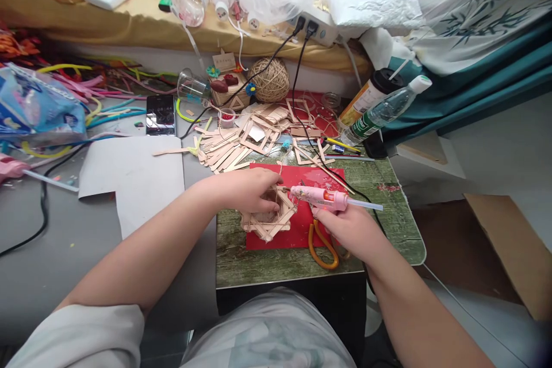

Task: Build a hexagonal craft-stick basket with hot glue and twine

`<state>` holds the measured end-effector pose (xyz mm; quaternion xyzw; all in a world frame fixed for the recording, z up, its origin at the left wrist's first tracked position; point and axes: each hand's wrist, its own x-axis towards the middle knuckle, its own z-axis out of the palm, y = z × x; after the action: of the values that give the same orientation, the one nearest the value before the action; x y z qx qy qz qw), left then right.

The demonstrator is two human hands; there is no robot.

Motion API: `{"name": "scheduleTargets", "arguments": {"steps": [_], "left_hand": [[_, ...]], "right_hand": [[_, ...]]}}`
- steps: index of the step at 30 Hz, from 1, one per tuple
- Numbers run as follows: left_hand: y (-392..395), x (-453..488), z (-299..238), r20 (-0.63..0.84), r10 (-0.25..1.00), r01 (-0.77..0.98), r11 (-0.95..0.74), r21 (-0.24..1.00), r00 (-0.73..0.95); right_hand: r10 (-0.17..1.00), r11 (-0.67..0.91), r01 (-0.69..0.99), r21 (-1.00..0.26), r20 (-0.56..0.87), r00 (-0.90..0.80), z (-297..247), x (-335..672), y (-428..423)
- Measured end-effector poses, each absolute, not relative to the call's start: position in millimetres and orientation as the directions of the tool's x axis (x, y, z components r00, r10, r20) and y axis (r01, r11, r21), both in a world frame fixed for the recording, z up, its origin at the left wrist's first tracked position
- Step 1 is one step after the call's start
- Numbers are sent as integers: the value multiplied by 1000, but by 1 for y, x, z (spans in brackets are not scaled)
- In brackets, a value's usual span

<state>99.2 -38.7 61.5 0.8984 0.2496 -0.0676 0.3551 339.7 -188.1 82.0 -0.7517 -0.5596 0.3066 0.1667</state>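
My left hand [255, 191] is closed on the far rim of a basket-like frame of stacked craft sticks [268, 225], its fingers and thumb bent over the upper edge. Twine runs up from near these fingers. In my right hand [351, 230] is a pink glue gun [321, 198] with a clear glue stick out of its back end. Its nozzle points left, close to the frame's right side; contact cannot be made out. Under the frame lies a red sheet [259, 244]. Orange-handled scissors [321, 250] rest below my right hand, their blades hidden.
Loose craft sticks [224, 146] pile up behind the red sheet, beside a twine ball [269, 80]. A phone [161, 115] and white card [138, 169] lie left. A water bottle [383, 112] and cup [371, 92] stand right. Black cords [294, 69] hang across the work area.
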Motion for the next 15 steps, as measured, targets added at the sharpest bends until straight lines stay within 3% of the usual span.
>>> {"name": "scheduleTargets", "arguments": {"steps": [3, 15], "left_hand": [[-39, 99, 61, -305, 408, 506, -618, 602, 861], [-39, 100, 63, -312, 398, 503, -622, 600, 863]], "right_hand": [[919, -365, 741, -563, -343, 192, 87, 336, -186], [907, -377, 773, -510, -372, 198, 91, 336, -188]]}}
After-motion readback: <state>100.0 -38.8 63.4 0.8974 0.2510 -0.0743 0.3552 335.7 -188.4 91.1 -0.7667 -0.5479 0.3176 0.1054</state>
